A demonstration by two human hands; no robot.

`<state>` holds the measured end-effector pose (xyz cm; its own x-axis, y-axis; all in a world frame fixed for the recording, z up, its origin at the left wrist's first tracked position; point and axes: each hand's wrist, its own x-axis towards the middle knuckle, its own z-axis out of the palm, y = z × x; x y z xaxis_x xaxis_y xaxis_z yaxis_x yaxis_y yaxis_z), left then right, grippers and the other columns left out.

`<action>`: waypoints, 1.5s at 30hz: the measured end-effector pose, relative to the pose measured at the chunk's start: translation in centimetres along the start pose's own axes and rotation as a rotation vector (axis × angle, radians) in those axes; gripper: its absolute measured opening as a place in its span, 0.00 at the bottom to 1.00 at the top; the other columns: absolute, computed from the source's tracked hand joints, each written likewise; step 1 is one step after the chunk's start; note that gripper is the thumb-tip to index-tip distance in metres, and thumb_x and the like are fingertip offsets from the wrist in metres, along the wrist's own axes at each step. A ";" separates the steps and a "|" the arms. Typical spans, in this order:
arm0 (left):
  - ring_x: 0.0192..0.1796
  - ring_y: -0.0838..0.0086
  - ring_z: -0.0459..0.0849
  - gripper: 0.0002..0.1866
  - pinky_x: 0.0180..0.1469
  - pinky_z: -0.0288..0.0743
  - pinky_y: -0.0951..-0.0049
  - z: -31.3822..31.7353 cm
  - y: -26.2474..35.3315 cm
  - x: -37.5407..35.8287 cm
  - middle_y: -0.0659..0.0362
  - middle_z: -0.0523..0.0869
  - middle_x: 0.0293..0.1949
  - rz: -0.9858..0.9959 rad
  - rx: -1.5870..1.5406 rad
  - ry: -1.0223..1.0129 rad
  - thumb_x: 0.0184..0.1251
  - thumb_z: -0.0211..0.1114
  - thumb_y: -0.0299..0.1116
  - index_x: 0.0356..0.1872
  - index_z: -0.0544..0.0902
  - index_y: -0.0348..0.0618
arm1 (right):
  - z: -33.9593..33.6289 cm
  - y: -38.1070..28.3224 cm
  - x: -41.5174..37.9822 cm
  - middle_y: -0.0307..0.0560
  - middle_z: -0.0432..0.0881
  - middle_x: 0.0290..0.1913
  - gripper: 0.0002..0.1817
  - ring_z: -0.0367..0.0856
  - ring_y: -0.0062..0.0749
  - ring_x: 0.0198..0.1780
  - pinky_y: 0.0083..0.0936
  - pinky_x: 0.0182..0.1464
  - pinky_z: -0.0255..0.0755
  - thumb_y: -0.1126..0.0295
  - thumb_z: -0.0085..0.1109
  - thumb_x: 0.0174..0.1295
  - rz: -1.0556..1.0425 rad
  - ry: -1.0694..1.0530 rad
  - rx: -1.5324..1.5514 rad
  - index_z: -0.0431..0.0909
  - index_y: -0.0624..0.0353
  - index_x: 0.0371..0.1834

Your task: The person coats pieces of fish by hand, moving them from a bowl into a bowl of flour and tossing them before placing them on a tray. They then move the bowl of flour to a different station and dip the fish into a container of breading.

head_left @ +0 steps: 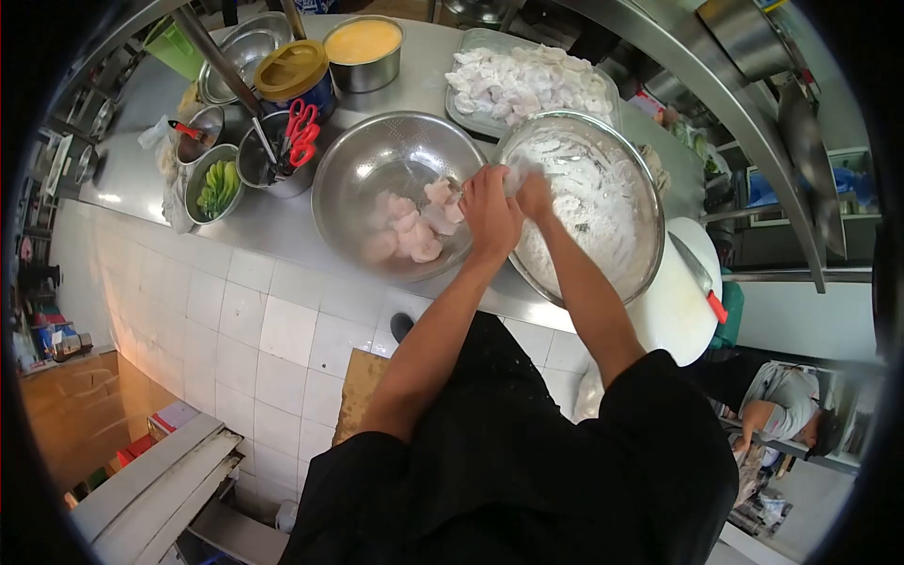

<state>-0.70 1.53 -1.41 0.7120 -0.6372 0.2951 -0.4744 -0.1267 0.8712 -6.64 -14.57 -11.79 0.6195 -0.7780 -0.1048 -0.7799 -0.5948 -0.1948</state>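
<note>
My left hand [492,215] is over the right rim of a perforated steel colander [339,165], its fingers curled downward. Inside the colander lie pale pink raw meat slices [407,229], some right by the fingers. My right hand [535,196] reaches over the left rim of a steel bowl [650,247] of white flour [589,202], its fingers smeared by motion. A pale blur shows between the two hands; I cannot tell what they hold. Behind the bowl, a tray [468,40] carries a heap of flour-coated pieces [527,83].
At right, a knife [695,264] with a red handle lies on a round white board [673,315]. To the left stand a container with red scissors [301,132], a bowl of green slices [218,188] and a pot of yellow liquid [363,42]. Another person [782,400] is at far right.
</note>
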 end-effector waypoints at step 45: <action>0.57 0.49 0.65 0.24 0.55 0.57 0.50 -0.2 0.2 -0.2 0.47 0.71 0.54 0.025 -0.061 0.036 0.46 0.52 0.18 0.49 0.69 0.46 | -6.8 1.0 -2.7 0.57 0.79 0.45 0.20 0.77 0.48 0.48 0.38 0.52 0.69 0.69 0.62 0.49 0.083 -0.181 1.023 0.75 0.62 0.47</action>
<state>-0.86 1.79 -1.21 0.7188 -0.6117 0.3304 -0.4608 -0.0633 0.8852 -9.69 -14.42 -5.04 0.6374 -0.7162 -0.2843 -0.4251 -0.0191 -0.9050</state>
